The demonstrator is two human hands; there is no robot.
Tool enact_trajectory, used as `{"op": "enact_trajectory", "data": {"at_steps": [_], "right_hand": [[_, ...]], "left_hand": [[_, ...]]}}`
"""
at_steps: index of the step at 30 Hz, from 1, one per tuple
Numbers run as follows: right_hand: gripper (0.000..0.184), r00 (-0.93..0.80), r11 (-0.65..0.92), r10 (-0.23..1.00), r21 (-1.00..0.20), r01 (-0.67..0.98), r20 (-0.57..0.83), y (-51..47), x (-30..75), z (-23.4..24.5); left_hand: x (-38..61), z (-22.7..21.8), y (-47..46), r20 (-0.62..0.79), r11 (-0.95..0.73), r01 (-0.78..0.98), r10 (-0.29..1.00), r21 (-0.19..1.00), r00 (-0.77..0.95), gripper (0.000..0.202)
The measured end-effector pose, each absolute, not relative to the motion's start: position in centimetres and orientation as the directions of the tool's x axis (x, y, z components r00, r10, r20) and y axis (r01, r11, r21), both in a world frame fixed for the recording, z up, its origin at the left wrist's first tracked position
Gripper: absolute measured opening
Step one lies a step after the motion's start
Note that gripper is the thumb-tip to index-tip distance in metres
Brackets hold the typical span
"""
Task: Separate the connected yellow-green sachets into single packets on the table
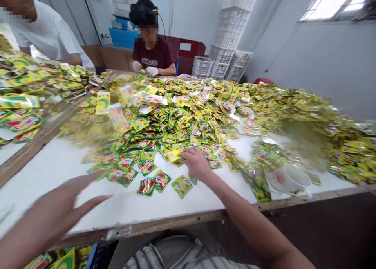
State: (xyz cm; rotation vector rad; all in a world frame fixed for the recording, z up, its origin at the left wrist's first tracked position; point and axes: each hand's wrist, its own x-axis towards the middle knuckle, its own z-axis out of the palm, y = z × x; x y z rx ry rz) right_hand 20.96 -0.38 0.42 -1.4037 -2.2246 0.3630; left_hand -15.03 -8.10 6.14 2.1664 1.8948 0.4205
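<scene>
My left hand hovers over the near left part of the white tabletop. Its fingers are stretched out with the thumb apart, and nothing is in it. My right hand pinches a small yellow box at the front edge of a heap of green and yellow sachets. Between my hands lie several loose green sachets with red pictures, flat on the table. Small cartons, some with open white flaps, rest on top of the heap.
A white cup lies tilted near the right front edge. A wooden strip divides off another carton pile at left. Below the edge stands a blue crate with packets. Two people sit across; one wears white gloves. White crates are stacked behind.
</scene>
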Motion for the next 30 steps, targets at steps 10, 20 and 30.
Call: {"op": "enact_trajectory", "data": {"at_steps": [10, 20, 30], "right_hand": [[0.042, 0.162, 0.037, 0.934, -0.538, 0.842, 0.319, -0.1, 26.9, 1.9], [0.025, 0.285, -0.182, 0.955, -0.597, 0.782, 0.083, 2.7, 29.4, -1.0], [0.041, -0.002, -0.066, 0.998, -0.953, 0.296, -0.069, 4.7, 21.9, -0.1]], "left_hand": [[-0.1, 1.3, -0.6, -0.044, -0.522, 0.818, 0.836, 0.241, 0.547, 0.052], [-1.0, 0.6, 0.7, 0.004, -0.106, 0.614, 0.986, 0.782, 0.164, 0.042], [-3.5, 1.7, 0.6, -0.33, 0.345, -0.095, 0.933, 0.934, 0.148, 0.05]]}}
